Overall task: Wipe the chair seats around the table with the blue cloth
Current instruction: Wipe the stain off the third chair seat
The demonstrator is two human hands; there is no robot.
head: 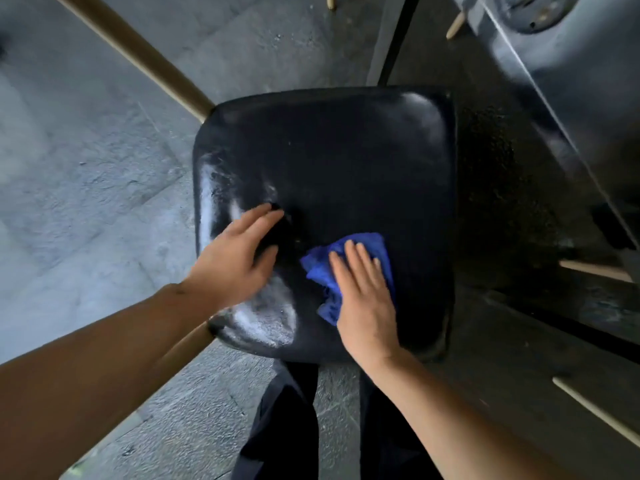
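Dark trouser legs (291, 427) are standing at the near edge of the black chair seat (346, 161). Right hand (363, 296) is lying flat, fingers extended and close together, pressing the blue cloth (322, 268) onto the seat's near-right area; nothing is being pinched. Left hand (235, 254) is resting open on the seat's near-left, fingers spread, holding nothing. Pale smears are showing along the seat's left edge. 1 wooden leg (149, 60) is angling away over grey floor (86, 168); the dark table (571, 98) is sitting far right.
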